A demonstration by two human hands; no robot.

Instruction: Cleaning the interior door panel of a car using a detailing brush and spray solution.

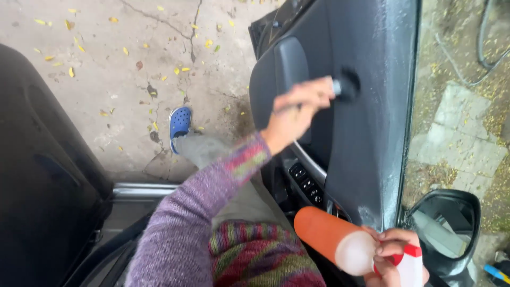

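My left hand point(295, 114) reaches out in a purple knitted sleeve and grips a small brush point(348, 85) with a dark round head. The brush head presses against the dark grey inner panel of an open car door point(372, 154), above the armrest. The hand and brush are blurred by motion. At the bottom right, my right hand point(390, 258) holds an orange spray bottle point(324, 234) with a red and white trigger top. The bottle lies tilted, its base pointing up and left.
Window switches point(307, 183) sit on the armrest below the brush. A side mirror point(446, 223) shows beyond the door glass. My foot in a blue clog point(179, 123) stands on cracked concrete strewn with yellow leaves. A dark car part point(37, 175) fills the left.
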